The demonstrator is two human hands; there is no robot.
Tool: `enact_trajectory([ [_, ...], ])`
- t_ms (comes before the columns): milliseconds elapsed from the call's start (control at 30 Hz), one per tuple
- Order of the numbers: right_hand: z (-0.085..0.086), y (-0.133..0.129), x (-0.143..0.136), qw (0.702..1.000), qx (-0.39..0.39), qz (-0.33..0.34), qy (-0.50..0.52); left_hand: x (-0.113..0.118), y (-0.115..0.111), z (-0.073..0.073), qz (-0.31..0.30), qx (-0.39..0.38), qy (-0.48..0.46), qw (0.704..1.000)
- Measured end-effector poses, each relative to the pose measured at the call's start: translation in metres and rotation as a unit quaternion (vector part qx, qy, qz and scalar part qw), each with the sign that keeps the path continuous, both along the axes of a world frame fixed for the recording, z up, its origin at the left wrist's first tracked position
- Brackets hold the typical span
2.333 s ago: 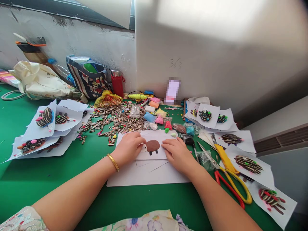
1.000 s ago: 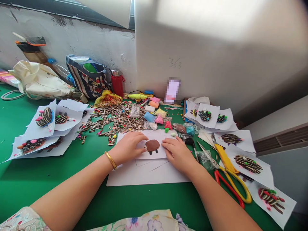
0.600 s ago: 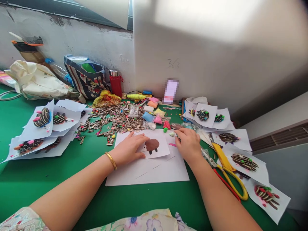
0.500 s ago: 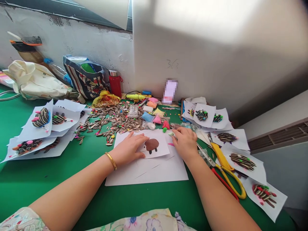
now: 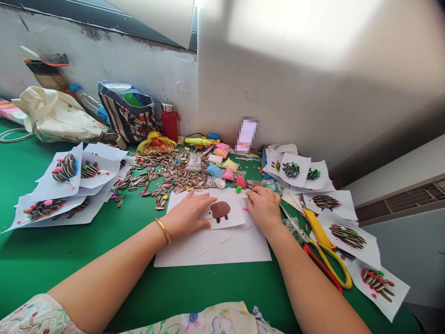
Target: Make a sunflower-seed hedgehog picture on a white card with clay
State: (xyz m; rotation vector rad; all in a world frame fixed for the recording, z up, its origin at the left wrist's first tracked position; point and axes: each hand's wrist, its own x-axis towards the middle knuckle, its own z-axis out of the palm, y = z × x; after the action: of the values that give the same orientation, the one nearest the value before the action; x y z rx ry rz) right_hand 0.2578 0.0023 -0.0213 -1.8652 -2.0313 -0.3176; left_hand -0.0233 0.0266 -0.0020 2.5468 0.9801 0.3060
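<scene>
My left hand point(image 5: 189, 213) lies flat with its fingers spread, pressing on a small white paper that carries a brown hedgehog shape point(image 5: 220, 210). This paper rests on a larger white sheet point(image 5: 212, 250). At the larger sheet's upper right, my right hand point(image 5: 264, 206) is bent, its thumb and fingertips closed around a small pale green piece point(image 5: 245, 196). Just left of those fingertips are a green pompom point(image 5: 238, 189) and a red lump point(image 5: 240, 182) in clear wrap. Striped sunflower seeds point(image 5: 187, 180) lie scattered behind my left hand.
Seed-covered hedgehog papers lie at the left point(image 5: 66, 169) and right point(image 5: 325, 201). Yellow-handled scissors point(image 5: 333, 264) and a yellow cutter point(image 5: 318, 227) are beside my right forearm. A red bottle point(image 5: 169, 123), striped bag point(image 5: 130, 116) and cream bag point(image 5: 62, 116) stand at the wall.
The whole view has shifted slightly. My right hand has moved a little to the left over the sheet; my left hand stays on the hedgehog paper.
</scene>
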Motion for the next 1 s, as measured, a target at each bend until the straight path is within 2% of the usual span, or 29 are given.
enact_trajectory([
  [300, 0.002, 0.001, 0.0, 0.999, 0.014, -0.025, 0.02, -0.002, 0.0, 0.004, 0.022, 0.006, -0.026, 0.999],
  [467, 0.015, 0.004, -0.001, 0.999, 0.009, -0.042, 0.008, -0.001, 0.001, 0.002, 0.036, 0.021, -0.044, 0.998],
  [567, 0.027, 0.019, -0.007, 0.999, 0.005, -0.045, -0.024, 0.0, 0.0, -0.001, 0.039, 0.042, -0.063, 0.996],
  [667, 0.034, 0.044, -0.016, 0.997, -0.007, -0.062, -0.055, 0.0, 0.0, -0.002, 0.04, 0.06, -0.078, 0.994],
  [833, 0.032, 0.085, -0.03, 0.985, -0.117, -0.1, -0.077, -0.002, 0.0, -0.004, 0.042, 0.064, -0.079, 0.994],
  [933, 0.033, 0.092, -0.031, 0.982, -0.135, -0.123, -0.056, -0.002, 0.0, -0.005, 0.047, 0.063, -0.085, 0.993],
  [1000, 0.039, 0.089, -0.028, 0.985, -0.108, -0.134, -0.029, -0.002, 0.0, -0.004, 0.051, 0.067, -0.09, 0.992],
])
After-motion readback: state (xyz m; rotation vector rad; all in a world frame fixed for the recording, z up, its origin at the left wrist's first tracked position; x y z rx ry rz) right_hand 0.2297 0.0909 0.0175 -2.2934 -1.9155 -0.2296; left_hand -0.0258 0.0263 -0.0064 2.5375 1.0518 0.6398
